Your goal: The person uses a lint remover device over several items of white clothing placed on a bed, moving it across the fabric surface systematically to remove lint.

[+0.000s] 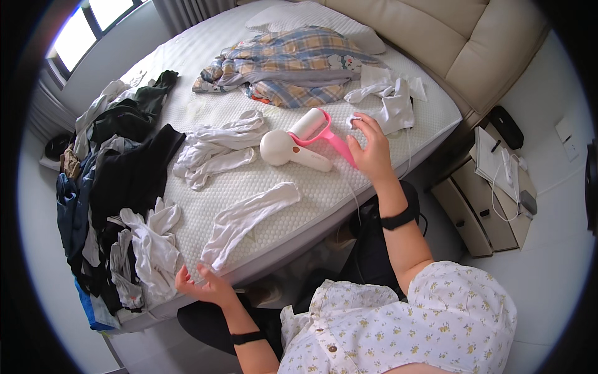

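Note:
My left hand [205, 285] hovers at the mattress's front edge, palm partly turned up, fingers apart and holding nothing. Just above it lies a white sock-like garment [247, 222], stretched out flat. My right hand [373, 149] reaches over the bed, its fingertips at a small white piece of cloth by a crumpled white garment [395, 110]; whether they pinch it is unclear. Beside that hand is a lint roller [308, 126] with a pink handle, whose end is close to my palm. A white fabric shaver [278, 148] touches the roller. White clothing [217, 142] is bunched to their left.
Dark and light clothes [135, 173] pile along the bed's left side, with white garments [154, 248] near the front corner. A plaid fabric bundle [289, 61] and pillow [317, 21] lie toward the headboard [448, 35]. A nightstand [472, 205] stands right; a thin cable [356, 198] hangs over the mattress edge.

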`<state>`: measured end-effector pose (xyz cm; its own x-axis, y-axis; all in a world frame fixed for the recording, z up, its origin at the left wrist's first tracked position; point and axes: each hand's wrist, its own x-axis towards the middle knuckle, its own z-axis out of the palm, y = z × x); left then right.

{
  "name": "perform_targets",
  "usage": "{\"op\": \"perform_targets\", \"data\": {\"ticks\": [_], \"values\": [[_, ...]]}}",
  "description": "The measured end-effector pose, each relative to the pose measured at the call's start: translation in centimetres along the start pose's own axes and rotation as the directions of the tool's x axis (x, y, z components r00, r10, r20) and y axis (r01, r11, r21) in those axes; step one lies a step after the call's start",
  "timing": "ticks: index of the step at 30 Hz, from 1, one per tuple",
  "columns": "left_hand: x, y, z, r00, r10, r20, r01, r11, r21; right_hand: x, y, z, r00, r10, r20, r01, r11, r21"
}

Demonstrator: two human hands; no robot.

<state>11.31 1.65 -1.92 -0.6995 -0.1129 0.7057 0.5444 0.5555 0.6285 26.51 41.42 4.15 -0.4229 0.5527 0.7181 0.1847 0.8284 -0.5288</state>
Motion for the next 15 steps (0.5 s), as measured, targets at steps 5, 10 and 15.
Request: {"op": "perform_targets", "data": {"ticks": [5, 10, 15], "values": [[0.7, 2.4, -0.2, 0.843, -0.189, 0.503, 0.423, 0.810, -0.405, -4.3, -11.7, -2.3, 0.948, -0.274, 0.161, 0.200, 0.907, 0.371], [-2.9, 7.5, 1.2, 0.103, 0.170, 0.980, 0.974, -0.219, -0.064, -10.9, -17.2, 1.0, 0.751, -0.482, 0.452, 0.073, 0.740, 0.668], [-3.4, 6.2, 0.8, 0.136, -0.032, 0.990, 0.989, -0.057, -0.138, -13.6, -15.5, -0.2, 0.758, -0.124, 0.640, -0.410, 0.673, 0.616]]}}
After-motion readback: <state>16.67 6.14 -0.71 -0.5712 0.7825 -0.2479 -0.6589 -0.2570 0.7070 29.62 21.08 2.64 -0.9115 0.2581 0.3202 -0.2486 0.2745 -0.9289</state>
